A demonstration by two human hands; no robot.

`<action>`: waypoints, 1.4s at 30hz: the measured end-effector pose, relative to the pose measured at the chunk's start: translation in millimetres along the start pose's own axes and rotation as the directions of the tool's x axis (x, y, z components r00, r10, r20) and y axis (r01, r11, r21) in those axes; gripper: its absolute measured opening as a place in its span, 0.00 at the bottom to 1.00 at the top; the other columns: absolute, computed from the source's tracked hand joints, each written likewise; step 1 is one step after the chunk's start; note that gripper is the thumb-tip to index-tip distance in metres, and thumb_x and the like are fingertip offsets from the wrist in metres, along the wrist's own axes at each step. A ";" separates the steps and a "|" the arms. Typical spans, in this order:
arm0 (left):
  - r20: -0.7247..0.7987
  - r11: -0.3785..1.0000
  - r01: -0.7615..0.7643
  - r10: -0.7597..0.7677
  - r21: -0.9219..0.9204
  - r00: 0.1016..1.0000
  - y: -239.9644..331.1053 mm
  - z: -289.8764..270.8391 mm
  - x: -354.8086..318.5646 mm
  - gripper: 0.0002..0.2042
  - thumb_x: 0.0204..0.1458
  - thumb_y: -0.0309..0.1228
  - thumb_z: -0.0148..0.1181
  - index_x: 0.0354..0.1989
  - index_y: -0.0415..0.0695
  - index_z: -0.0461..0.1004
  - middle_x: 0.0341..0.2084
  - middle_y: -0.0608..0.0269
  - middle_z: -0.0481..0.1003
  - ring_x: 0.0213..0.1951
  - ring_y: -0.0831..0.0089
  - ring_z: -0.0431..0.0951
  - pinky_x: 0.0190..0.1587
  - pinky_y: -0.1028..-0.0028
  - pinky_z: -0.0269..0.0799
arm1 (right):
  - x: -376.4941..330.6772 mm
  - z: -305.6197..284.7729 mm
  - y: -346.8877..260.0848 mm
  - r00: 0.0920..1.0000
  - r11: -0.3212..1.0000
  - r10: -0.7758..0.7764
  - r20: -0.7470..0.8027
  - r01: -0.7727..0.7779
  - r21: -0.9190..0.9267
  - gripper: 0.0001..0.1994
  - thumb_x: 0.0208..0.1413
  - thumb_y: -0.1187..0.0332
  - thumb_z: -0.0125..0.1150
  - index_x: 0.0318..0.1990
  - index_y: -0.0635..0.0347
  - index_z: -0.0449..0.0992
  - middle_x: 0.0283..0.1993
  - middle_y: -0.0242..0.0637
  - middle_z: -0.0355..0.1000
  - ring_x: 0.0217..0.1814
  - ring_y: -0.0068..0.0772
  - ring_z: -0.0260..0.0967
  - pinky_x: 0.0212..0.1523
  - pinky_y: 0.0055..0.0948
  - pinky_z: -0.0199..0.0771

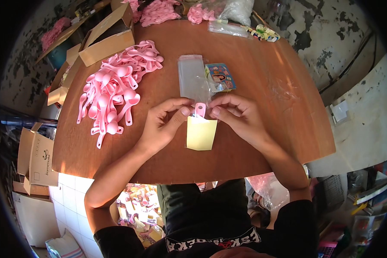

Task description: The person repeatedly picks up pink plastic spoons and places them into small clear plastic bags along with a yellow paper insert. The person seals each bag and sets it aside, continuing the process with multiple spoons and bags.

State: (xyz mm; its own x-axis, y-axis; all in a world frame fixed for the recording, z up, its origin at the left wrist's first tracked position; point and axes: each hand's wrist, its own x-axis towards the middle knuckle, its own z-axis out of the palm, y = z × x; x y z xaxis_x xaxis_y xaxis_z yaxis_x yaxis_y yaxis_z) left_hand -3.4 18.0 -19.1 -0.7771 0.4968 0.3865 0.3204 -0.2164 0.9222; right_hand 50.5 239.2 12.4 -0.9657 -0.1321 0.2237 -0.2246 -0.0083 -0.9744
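Both hands are pinching the top of a small clear plastic bag (208, 112) over the middle of the table. My left hand (164, 122) grips its left edge between thumb and fingers, and my right hand (240, 118) does the same on the right. Inside the bag is a plain yellow card (201, 136). A pink scoop's handle (200, 109), with a hole in its end, sticks up above the card; the rest is hidden. Just beyond my fingers lies a stack of clear bags (191, 75). Beside it rests a stack of colourful printed cards (221, 77).
A large heap of pink scoops (111, 86) covers the left of the brown table (270, 86). Behind it stands an open cardboard box (107, 45). Pink bundles (159, 12) and plastic packs (230, 28) line the far edge. Many packed pieces (142, 206) lie below the table.
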 end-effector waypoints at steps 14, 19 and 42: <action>-0.041 0.999 -0.022 0.021 -0.023 0.999 -3.7 0.3 2.2 0.08 0.59 0.25 0.59 0.45 0.34 0.76 0.35 0.58 0.80 0.37 0.77 0.80 0.39 0.76 0.80 | 1.0 -4.6 7.3 0.989 0.992 -0.124 -0.077 0.126 0.020 0.07 0.60 0.77 0.60 0.43 0.71 0.76 0.40 0.37 0.76 0.42 0.22 0.75 0.44 0.22 0.79; -0.060 0.999 -0.040 0.038 -0.036 0.998 -3.4 1.8 0.9 0.08 0.59 0.24 0.58 0.45 0.34 0.76 0.35 0.59 0.80 0.36 0.78 0.80 0.37 0.77 0.79 | -0.9 -8.1 10.0 0.993 0.994 -0.108 -0.051 0.109 0.029 0.07 0.59 0.77 0.60 0.43 0.71 0.76 0.40 0.38 0.77 0.41 0.24 0.75 0.43 0.23 0.79; 0.095 0.991 -0.127 0.123 0.043 0.988 9.4 -7.5 -1.9 0.07 0.57 0.23 0.58 0.40 0.34 0.79 0.33 0.56 0.78 0.33 0.73 0.77 0.37 0.74 0.71 | -5.6 -14.0 6.3 0.972 0.978 -0.201 0.123 0.206 -0.027 0.07 0.57 0.84 0.55 0.40 0.69 0.79 0.42 0.38 0.75 0.44 0.23 0.73 0.45 0.22 0.74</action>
State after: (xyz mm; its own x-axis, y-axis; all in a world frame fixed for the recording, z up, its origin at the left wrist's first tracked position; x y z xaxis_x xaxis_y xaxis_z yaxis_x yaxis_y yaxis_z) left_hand -2.9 8.8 -11.2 -0.6766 0.5443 0.4960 0.4399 -0.2414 0.8650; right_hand 52.7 253.7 5.3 -0.8771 -0.2491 0.4107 -0.4222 -0.0081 -0.9065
